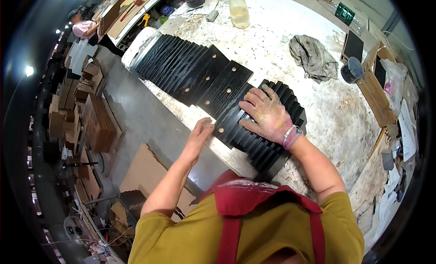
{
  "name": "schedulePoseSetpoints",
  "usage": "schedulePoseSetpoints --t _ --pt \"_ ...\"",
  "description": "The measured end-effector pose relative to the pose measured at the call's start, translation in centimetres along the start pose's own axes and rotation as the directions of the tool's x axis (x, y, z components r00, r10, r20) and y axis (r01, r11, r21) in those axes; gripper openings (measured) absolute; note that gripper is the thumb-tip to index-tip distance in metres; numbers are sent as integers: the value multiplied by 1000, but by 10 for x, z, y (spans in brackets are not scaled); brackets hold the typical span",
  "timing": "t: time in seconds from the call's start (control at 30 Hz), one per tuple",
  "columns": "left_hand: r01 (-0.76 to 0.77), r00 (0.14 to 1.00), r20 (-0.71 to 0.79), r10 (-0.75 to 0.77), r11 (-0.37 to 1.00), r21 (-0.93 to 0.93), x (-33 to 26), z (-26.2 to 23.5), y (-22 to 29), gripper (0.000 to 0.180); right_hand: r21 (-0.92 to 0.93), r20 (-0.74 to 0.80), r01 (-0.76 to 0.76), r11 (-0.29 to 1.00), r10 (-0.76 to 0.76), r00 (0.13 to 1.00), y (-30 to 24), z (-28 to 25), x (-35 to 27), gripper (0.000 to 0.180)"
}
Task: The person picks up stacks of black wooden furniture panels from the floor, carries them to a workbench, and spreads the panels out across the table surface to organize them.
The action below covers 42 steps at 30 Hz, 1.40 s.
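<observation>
Black rectangular wooden boards lie overlapped in a long slanting row on the worktable, and some show small round light-coloured holes. A second group of black boards is fanned in steps at the near right end of the row. Across the top of this group lies my right hand, fingers spread and stained with colour, a bracelet at its wrist. My left hand is at the table's near left edge, beside the end of a holed board. Its fingers are loosely bent and apart from the thumb, with nothing seen in them; whether it touches the board I cannot tell.
The white worktable is stained. On it are a crumpled grey rag, a bottle of pale liquid, a dark cup and a wooden box. Cardboard and stacked boxes stand left. Another person carries a panel.
</observation>
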State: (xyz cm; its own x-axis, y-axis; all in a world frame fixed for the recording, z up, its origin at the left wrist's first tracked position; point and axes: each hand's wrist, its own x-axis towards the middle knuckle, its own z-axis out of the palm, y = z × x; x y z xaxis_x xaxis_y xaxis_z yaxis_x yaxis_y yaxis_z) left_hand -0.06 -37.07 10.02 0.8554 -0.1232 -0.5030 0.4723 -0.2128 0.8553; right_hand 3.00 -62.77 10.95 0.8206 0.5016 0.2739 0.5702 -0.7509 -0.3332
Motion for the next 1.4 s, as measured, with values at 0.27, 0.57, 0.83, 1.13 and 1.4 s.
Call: schedulePoseSetpoints --t 0.27,0.57,0.83,1.13,1.4 --pt "-277 960 -58 276 961 -17 -16 30 21 41 52 -10 30 998 -29 1000 0 -1 8 52" --pt "-192 980 -45 194 981 42 15 3 26 33 95 0 69 993 -70 998 -4 15 33 49" --pt "-211 975 141 174 926 313 48 -13 54 39 64 15 77 995 -78 997 -3 19 42 50" --pt "-471 877 234 420 652 595 131 -19 49 23 -9 78 52 999 -51 996 -7 19 50 51" --pt "-428 626 474 619 -236 873 157 10 49 55 4 -24 63 998 -63 998 0 24 46 50"
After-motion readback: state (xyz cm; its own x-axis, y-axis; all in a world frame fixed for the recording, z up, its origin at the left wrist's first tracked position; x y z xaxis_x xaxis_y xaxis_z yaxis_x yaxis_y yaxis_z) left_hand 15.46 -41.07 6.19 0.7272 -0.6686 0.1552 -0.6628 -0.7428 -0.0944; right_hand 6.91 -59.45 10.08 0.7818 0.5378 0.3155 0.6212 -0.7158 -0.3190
